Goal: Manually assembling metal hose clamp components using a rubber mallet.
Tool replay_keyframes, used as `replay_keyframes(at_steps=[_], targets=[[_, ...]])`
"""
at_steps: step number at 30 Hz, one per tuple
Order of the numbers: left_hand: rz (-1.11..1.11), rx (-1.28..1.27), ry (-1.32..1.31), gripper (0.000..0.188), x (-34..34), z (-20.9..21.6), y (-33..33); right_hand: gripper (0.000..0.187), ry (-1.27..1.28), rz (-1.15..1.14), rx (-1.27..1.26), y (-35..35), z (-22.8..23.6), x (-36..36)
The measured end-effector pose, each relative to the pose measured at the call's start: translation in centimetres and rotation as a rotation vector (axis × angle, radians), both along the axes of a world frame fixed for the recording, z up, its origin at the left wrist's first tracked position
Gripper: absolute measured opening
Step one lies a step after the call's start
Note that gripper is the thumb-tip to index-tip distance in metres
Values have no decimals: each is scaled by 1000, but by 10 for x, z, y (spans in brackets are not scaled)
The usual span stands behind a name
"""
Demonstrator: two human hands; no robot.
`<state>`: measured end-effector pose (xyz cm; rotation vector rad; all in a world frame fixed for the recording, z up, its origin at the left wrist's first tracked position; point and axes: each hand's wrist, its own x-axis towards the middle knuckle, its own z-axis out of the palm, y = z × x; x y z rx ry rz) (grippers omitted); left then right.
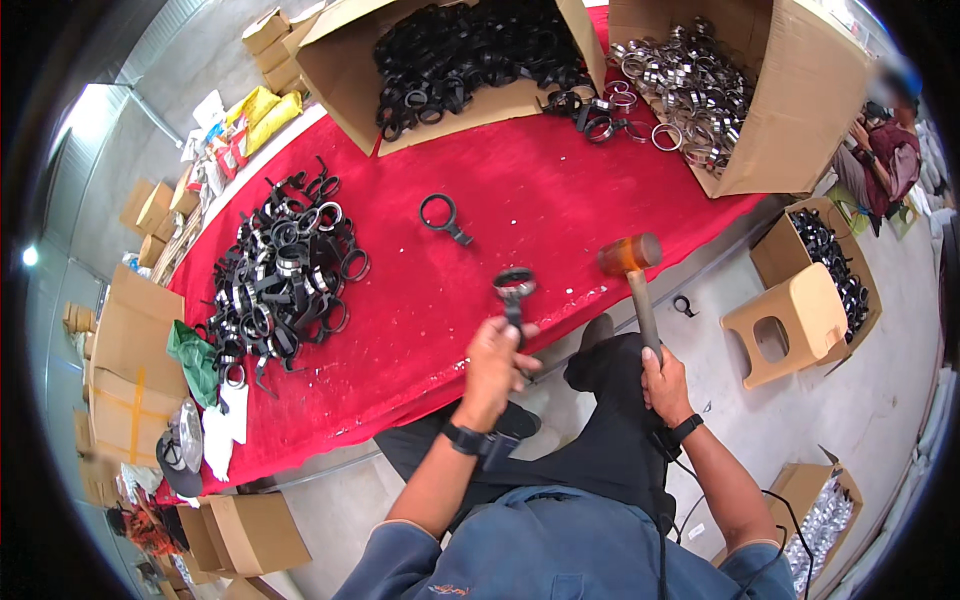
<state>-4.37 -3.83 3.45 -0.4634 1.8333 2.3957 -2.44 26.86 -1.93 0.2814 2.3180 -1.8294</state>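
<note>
My left hand (490, 368) holds a black ring clamp (514, 287) by its stem over the near edge of the red-covered table (400, 330). Its round end points up and shows a shiny metal band. The fingers are slightly blurred. My right hand (665, 388) is wrapped round the grey handle of a mallet (630, 256). The mallet's amber-orange head is raised to the right of the clamp, apart from it. A lone black ring part (454, 228) lies flat on the cloth farther off. To the left is a heap of black clamps (285, 275), several with metal bands.
At the table's back, one carton (345, 65) spills black ring parts, and another (800, 110) spills metal rings. On the floor at right are a tan stool (815, 300) and a carton of black parts (838, 245). Another person (885, 165) sits at far right.
</note>
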Motion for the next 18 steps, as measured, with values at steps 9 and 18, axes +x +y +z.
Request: replay_keyframes(at_steps=[9,18], targets=[[-20,-20,-6,37,13,-39,43,44,50,27,73,1,9,2],[27,-53,148,36,10,-66,69,49,38,185,119,0,26,51]])
